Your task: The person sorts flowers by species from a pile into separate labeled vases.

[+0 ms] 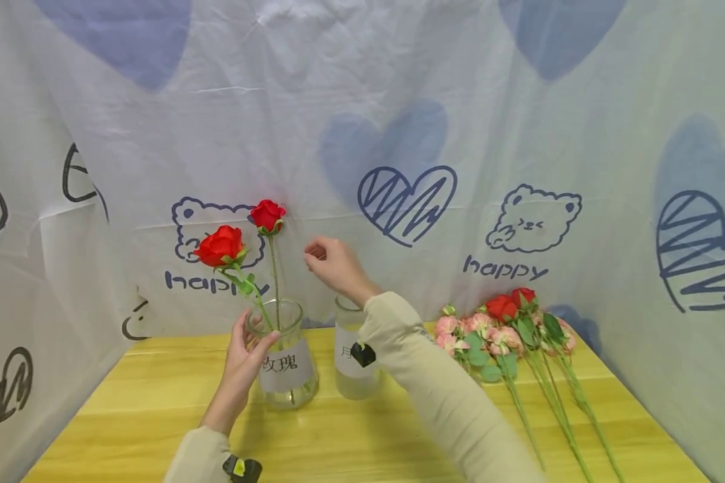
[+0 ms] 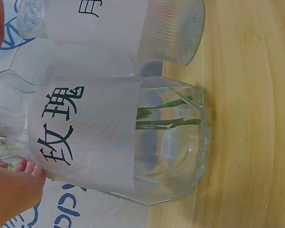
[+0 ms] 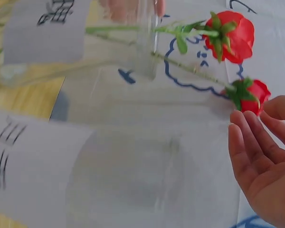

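Two red roses, a larger rose (image 1: 220, 246) and a smaller rose (image 1: 268, 216), stand in a glass vase (image 1: 305, 394) with a white paper label. My left hand (image 1: 244, 362) grips this vase at its neck, thumb in front and fingers round the left side. In the left wrist view, cut green stems (image 2: 168, 123) reach down near the vase's base. My right hand (image 1: 338, 265) is raised above the second vase, right of the smaller rose, with loosely bent fingers and nothing in them. The right wrist view has its fingertips close to that rose's head.
A second labelled glass vase (image 1: 356, 388) stands just right of the first, partly behind my right sleeve (image 1: 423, 362). Pink roses (image 1: 478, 325) and red roses (image 1: 501, 307) lie on the wooden table (image 1: 157, 409) at the right, stems toward me. A printed cloth (image 1: 314, 80) hangs behind.
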Tool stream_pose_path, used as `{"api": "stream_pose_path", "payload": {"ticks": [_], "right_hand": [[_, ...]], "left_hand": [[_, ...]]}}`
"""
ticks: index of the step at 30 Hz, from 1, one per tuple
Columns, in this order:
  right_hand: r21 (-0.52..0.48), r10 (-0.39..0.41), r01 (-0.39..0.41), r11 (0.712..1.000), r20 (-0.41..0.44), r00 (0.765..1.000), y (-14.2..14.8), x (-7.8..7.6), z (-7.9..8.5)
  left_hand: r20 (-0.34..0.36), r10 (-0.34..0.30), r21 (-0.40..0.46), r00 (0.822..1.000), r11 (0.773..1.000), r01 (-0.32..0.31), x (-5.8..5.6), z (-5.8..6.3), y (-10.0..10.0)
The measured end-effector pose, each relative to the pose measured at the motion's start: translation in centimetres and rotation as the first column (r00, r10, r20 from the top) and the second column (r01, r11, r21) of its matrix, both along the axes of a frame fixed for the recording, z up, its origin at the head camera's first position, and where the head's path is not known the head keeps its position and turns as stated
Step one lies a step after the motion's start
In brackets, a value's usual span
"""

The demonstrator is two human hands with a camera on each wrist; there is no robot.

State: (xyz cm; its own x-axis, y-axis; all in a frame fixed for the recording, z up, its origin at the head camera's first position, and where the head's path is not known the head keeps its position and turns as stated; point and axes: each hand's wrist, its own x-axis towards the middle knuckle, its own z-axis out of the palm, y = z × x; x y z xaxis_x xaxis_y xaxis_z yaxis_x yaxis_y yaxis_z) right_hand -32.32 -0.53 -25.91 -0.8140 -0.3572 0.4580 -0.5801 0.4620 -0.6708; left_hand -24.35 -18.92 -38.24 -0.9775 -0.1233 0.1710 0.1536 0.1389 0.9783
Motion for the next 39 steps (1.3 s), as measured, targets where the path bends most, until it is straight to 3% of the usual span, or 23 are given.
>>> {"api": "stream_pose_path", "payload": {"ticks": [5,13,21,39], "right_hand": [[0.015,-0.017,0.016,1.000,0.010,1.000,2.6,-0.2,-0.7],[-0.111,-0.062,0.069,0.991,0.069,0.996,6.2,0.3,-2.4],[-0.108,-0.152,0.148,0.983,-0.030,0.988,9.1,0.9,-4.1],[-0.104,-0.267,0.276,0.955,0.090,0.959,17.9,3.5,-10.0]], "left_hand": [[0.005,-0.002,-0.015,1.000,1.000,0.002,-0.2,0.2,0.0],[0.003,0.001,-0.009,1.000,1.000,-0.001,-0.1,0.1,-0.1],[0.011,0.004,0.002,1.000,1.000,-0.004,0.0,0.0,0.1],[0.002,0.008,0.011,1.000,1.000,-0.008,0.1,0.0,0.2]]}}
